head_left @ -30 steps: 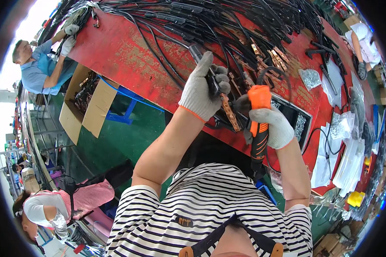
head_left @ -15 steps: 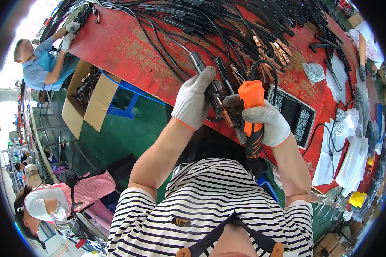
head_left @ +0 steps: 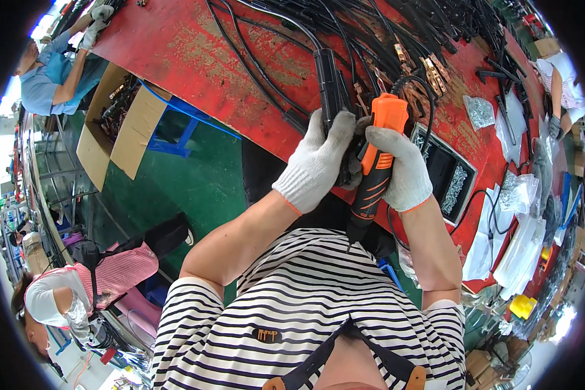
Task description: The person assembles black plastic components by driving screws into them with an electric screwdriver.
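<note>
In my left gloved hand [head_left: 315, 166] is a black cable handle [head_left: 327, 75], its cable running up from its far end. My fingers wrap its near end, and that end is partly hidden by the glove. My right gloved hand [head_left: 406, 174] grips an orange and black electric screwdriver [head_left: 389, 114]. The driver slants, orange end away from me and black end toward my striped shirt. Both hands are close together over the near edge of the red table [head_left: 195, 71]. Some fingers of the right hand are hidden behind the driver.
Black cables and handles [head_left: 435, 16] heap at the table's far side, with copper clamp parts [head_left: 433, 75] nearby. A tray [head_left: 441, 170] of screws lies right of my hands. Plastic bags [head_left: 517, 257] lie farther right. A cardboard box [head_left: 136, 140] stands left; other people work around.
The black handle has turned more upright, and my left hand has shifted its hold lower on it. The driver has tilted, its black end swinging left. The copper part at the handle's near end is now hidden.
</note>
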Demonstrator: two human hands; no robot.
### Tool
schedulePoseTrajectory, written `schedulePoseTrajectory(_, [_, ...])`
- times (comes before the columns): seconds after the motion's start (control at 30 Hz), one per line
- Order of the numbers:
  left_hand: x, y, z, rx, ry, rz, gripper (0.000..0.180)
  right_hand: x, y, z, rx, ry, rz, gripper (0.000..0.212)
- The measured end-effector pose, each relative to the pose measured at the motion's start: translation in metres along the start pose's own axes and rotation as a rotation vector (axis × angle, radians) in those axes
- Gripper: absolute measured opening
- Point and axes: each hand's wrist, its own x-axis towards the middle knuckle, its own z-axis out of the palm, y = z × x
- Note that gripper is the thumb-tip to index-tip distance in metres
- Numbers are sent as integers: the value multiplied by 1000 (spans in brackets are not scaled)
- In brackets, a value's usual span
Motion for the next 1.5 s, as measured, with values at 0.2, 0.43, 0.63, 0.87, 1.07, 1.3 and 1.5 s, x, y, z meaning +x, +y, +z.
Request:
schedulePoseTrajectory(0.2, [-1, 13, -27, -51, 0, -192, 77, -10, -19, 22, -218, -64, 19, 34])
schedulePoseTrajectory(0.43, [7, 1, -27, 180, 56, 204, 68, -1, -25, 34, -171, -195, -73, 35])
schedulePoseTrajectory(0.63, [-24, 1, -24, 387, -13, 351, 57, 25, -13, 29, -126, -230, -136, 45])
schedulePoseTrajectory(0.87, [-27, 15, -51, 25, -203, -27, 44, 29, -10, 31, -44, -285, -142, 68])
schedulePoseTrajectory(1.07, [-33, 12, -40, 85, 77, 121, 43, 23, -12, 37, -200, -226, -209, 69])
schedulePoseTrajectory(1.3, [-31, -3, -40, -118, -49, 161, 50, 20, -11, 32, -261, -242, -283, 70])
schedulePoseTrajectory(1.5, [-32, -9, -50, -217, -151, 90, 48, 22, -15, 31, -316, -295, -206, 66])
